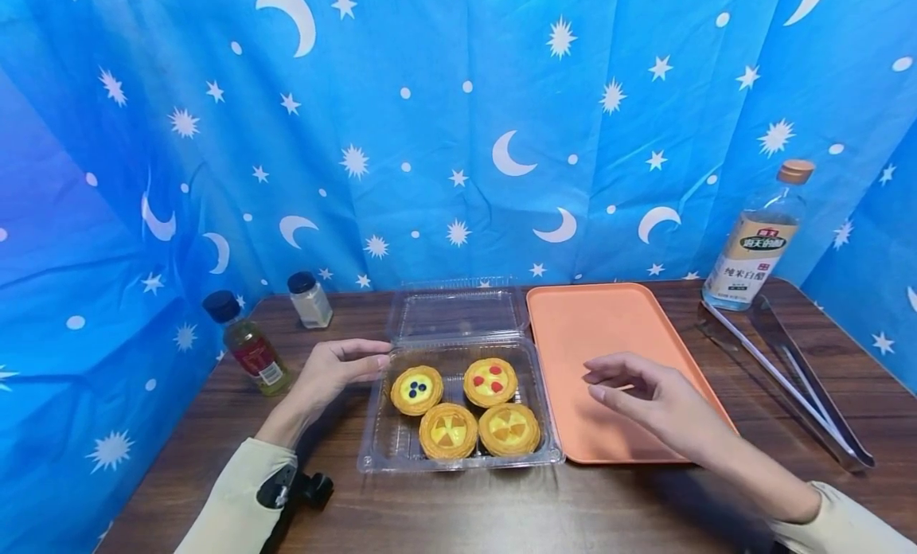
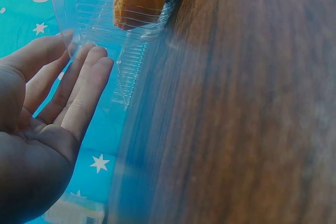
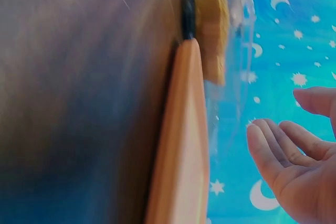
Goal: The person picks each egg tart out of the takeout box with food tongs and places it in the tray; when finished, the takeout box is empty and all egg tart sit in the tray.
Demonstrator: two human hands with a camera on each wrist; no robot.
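Note:
My left hand [image 1: 339, 372] is at the left rim of a clear plastic clamshell box [image 1: 383, 446], its thumb and index fingertips pinching the edge; the left wrist view shows its other fingers [image 2: 79, 108] stretched out beside the plastic. Inside the box lie a tart with blue berries [image 1: 417, 391], a tart with red pieces [image 1: 490, 382] and two tarts with yellow wedges, one at the front middle [image 1: 448, 431] and one at the front right [image 1: 509, 430]. Above an orange tray [image 1: 595, 323] hovers my right hand [image 1: 655, 399], fingers loosely bent with nothing between them.
The box's lid [image 1: 458, 311] lies folded back behind it. At the left stand a dark-capped oil bottle [image 1: 254, 351] and a small black-lidded jar [image 1: 311, 303]. On the right are metal tongs [image 1: 795, 379] and a tall vinegar bottle [image 1: 752, 247]. A blue star-patterned curtain [image 1: 430, 180] hangs behind the table.

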